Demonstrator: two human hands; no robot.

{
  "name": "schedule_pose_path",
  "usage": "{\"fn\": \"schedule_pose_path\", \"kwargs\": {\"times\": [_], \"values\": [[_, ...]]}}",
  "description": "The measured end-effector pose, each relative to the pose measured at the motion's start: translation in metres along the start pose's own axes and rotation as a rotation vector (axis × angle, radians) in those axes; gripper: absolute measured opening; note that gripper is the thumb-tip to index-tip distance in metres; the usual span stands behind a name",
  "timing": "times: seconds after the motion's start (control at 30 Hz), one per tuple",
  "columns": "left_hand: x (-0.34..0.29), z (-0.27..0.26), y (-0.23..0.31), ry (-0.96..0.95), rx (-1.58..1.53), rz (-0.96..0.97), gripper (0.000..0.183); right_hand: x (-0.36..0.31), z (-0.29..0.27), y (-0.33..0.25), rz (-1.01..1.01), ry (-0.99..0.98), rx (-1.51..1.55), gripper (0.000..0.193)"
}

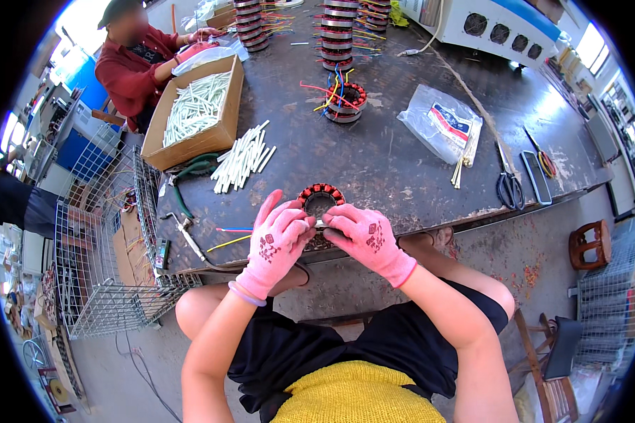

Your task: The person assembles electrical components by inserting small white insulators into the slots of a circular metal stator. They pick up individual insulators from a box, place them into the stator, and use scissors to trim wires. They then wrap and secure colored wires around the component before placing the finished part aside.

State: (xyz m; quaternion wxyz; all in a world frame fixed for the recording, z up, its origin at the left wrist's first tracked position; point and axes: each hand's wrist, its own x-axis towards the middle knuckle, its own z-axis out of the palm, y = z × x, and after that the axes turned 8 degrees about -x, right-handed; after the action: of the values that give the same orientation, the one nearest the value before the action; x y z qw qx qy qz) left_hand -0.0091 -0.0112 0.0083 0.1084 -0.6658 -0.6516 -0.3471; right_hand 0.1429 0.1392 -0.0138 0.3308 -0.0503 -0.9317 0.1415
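A ring-shaped motor stator (321,190) with red windings rests at the table's near edge. My left hand (274,243), in a pink glove, is at its near left side with thumb and forefinger pinched and one finger raised. My right hand (371,238), gloved alike, pinches from the right. Between the fingertips shows a small white sleeve (320,223), mostly covered by the fingers. Blue, red and yellow lead wires (231,242) stick out to the left of my left hand. A loose pile of white sleeves (241,161) lies beyond that hand.
A cardboard box (227,116) of white sleeves stands at left, near a co-worker in red. Farther back are stacked stators (337,34) and a single stator (344,113). Right: plastic bag (430,127), scissors (509,189), phone (536,178). Pliers (182,199) and a torch-like tool (189,238) lie left.
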Motion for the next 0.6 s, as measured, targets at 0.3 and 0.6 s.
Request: {"fn": "schedule_pose_path", "kwargs": {"times": [0.3,0.6], "values": [[0.003,0.006,-0.013,-0.250,0.135,0.027,0.042,0.002,-0.010,-0.009,-0.047,-0.039,-0.158,0.027],[0.003,0.013,0.001,-0.145,0.081,0.040,0.032,-0.058,-0.102,0.103,0.373,0.211,-0.250,0.019]]}}
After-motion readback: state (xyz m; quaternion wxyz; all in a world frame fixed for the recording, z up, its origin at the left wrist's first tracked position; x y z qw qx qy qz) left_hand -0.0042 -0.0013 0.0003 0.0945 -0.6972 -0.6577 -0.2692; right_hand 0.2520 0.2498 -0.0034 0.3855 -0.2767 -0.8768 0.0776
